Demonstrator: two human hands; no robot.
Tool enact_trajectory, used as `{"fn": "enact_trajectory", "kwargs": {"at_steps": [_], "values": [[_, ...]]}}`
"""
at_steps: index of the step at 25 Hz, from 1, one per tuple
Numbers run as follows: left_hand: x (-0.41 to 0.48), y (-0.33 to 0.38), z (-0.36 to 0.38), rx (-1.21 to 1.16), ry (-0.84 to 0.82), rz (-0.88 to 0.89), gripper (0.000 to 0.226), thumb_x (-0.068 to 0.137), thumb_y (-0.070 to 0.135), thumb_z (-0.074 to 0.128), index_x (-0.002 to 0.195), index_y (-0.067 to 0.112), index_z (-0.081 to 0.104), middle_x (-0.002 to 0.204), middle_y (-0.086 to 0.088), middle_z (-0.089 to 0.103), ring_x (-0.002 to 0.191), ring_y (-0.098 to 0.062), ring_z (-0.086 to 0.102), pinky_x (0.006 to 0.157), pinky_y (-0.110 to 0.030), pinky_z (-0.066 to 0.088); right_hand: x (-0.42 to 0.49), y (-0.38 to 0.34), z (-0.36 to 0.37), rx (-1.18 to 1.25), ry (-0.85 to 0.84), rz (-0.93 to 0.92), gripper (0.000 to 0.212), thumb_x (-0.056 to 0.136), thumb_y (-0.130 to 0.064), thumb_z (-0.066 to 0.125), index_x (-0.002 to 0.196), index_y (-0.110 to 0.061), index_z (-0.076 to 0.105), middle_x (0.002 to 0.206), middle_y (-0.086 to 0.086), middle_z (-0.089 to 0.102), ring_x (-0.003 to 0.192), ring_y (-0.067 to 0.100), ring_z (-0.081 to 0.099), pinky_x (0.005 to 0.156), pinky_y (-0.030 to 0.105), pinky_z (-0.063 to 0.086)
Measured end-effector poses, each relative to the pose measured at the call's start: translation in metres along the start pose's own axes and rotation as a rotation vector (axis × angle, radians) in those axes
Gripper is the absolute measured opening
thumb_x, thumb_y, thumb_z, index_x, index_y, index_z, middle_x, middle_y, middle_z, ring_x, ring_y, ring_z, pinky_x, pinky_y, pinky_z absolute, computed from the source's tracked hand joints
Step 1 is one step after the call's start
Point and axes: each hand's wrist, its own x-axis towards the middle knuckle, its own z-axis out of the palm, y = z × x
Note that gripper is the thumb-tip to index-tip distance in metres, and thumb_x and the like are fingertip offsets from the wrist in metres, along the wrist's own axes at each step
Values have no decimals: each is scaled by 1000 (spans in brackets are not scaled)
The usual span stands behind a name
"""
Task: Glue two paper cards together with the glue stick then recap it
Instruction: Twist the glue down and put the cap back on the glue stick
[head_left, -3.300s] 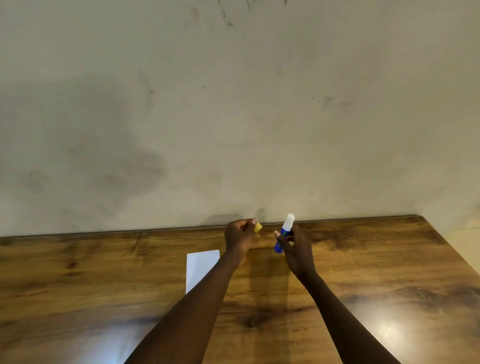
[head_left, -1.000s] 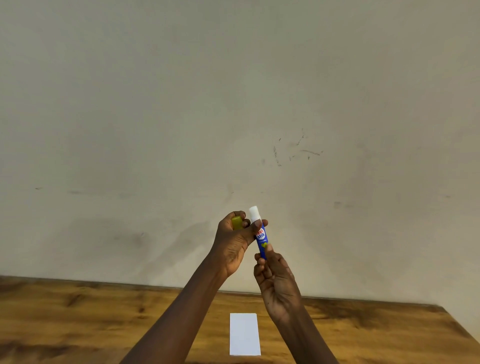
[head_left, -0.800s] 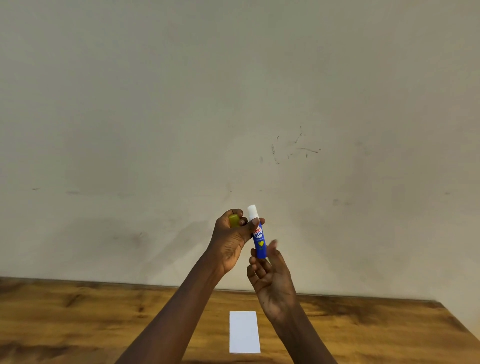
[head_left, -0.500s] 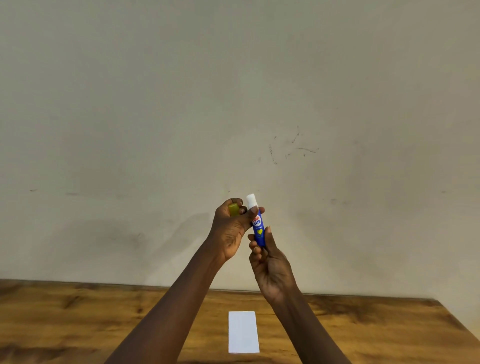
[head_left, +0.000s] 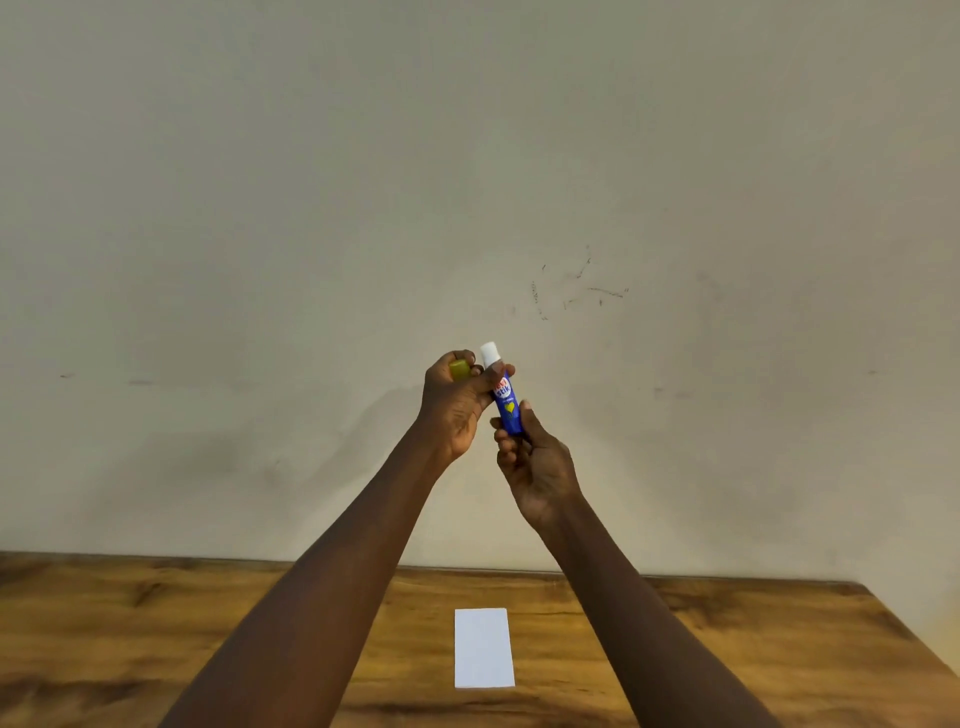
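While it is held upright in the air above the worktop's far edge, the uncapped blue glue stick (head_left: 507, 402) shows its white tip. The right hand (head_left: 537, 465) closes around its lower end; the left hand (head_left: 454, 402) curls on the yellow cap (head_left: 460, 370), thumb touching the tube. A white paper card (head_left: 483, 648) lies flat on the worktop (head_left: 130, 639) near its front edge.

The flat white paper card (head_left: 484, 647) is the only thing lying on the brown wooden bench (head_left: 779, 649); bare wood lies open to its left, right and near side. Just behind the card, the plain beige wall (head_left: 311, 208) closes off the bench's far edge.
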Motion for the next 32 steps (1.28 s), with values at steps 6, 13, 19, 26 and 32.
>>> {"fn": "enact_trajectory", "kwargs": {"at_steps": [6, 13, 19, 26, 32], "values": [[0, 2, 8, 92, 5, 18, 24, 83, -7, 55, 75, 11, 41, 100, -21, 52, 84, -31, 62, 88, -39, 48, -3, 15, 11, 95, 132, -262, 9, 79, -3, 63, 77, -10, 59, 85, 13, 61, 69, 19, 62, 56, 20, 57], [-2, 7, 6, 46, -48, 50, 24, 83, -6, 56, 75, 13, 42, 87, -14, 58, 75, -27, 66, 75, -30, 52, -10, 1, 9, 142, 8, -19, 32, 89, -32, 49, 89, -2, 59, 52, 6, 62, 39, 9, 57, 42, 14, 50], [-4, 7, 10, 74, -35, 45, 26, 84, -6, 55, 72, 13, 40, 86, -14, 57, 77, -28, 64, 86, -38, 50, -14, 12, 18, 145, 97, -227, 9, 79, -3, 62, 77, -10, 57, 82, 12, 60, 64, 18, 62, 51, 18, 55], [-2, 13, 5, 64, -36, 92, 24, 83, -5, 55, 74, 13, 41, 88, -13, 59, 73, -25, 67, 80, -33, 52, -14, 0, 15, 197, -39, 84, 40, 88, -39, 47, 90, -1, 58, 47, 4, 62, 33, 7, 52, 36, 12, 45], [-3, 11, 12, 93, 34, 77, 25, 84, -4, 56, 74, 13, 41, 100, -20, 54, 76, -29, 63, 83, -37, 49, -14, 10, 23, 248, 38, -121, 7, 81, -2, 59, 84, -8, 56, 82, 13, 62, 58, 15, 65, 57, 25, 58]]}}
